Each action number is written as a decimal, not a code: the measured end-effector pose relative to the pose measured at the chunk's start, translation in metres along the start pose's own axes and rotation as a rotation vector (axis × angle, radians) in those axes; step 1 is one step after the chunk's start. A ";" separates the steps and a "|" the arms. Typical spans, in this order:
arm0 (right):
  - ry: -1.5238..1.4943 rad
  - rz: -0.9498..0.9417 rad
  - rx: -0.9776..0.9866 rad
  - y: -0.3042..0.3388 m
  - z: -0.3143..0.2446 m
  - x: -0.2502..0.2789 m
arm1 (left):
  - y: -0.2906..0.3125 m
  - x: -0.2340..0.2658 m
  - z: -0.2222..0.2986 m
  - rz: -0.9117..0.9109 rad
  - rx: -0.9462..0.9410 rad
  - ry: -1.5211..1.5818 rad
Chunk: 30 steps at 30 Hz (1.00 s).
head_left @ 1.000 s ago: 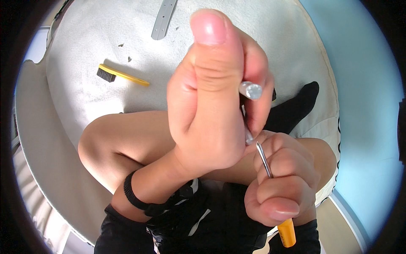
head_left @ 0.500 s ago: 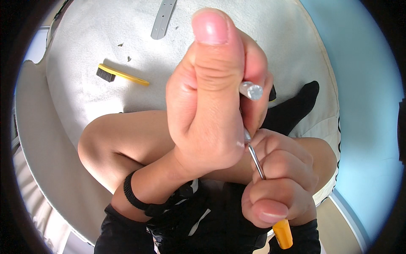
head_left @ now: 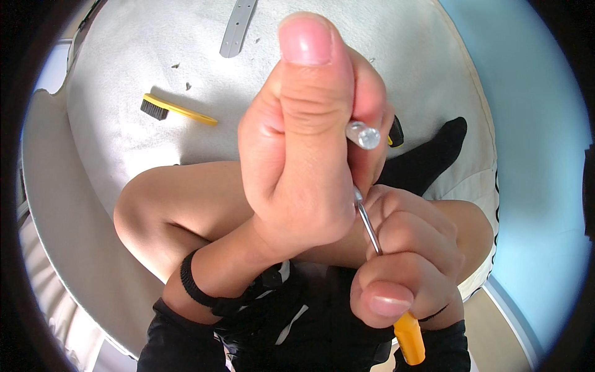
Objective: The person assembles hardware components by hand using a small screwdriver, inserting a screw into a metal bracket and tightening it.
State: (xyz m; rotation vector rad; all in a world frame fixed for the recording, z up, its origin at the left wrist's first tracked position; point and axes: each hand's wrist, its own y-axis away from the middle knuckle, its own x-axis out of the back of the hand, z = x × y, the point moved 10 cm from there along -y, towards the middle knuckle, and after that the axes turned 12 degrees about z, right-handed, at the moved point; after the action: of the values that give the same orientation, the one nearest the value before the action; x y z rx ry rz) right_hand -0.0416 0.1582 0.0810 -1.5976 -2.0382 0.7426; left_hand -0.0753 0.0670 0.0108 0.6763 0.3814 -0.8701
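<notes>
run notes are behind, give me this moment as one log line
left hand: gripping shiny rod | right hand: gripping screwdriver, tip at left hand | yellow brush: lying on white cloth

Left hand (head_left: 307, 149) central, right hand (head_left: 409, 260) to its lower right.
Rod (head_left: 364, 136) in left hand, end out on its right side; screwdriver (head_left: 409, 340) in right hand, tip at left hand's lower right edge. Brush (head_left: 180, 112) on padded surface (head_left: 118, 139), left of left hand; strip (head_left: 238, 30) on same surface, farther out, right of brush. Socked foot (head_left: 437, 152) right, wall (head_left: 533, 155) beyond.

Blue wall (head_left: 533, 155) (at right), white cloth (head_left: 118, 139)
</notes>
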 end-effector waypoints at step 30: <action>-0.001 -0.182 0.024 0.005 -0.003 -0.012 | 0.004 0.014 0.004 0.079 -0.170 -0.037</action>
State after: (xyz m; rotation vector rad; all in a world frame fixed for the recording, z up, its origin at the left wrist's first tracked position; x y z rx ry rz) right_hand -0.0336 0.1482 0.0796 -1.3759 -2.1326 0.6983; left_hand -0.0640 0.0584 0.0071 0.5142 0.3883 -0.7647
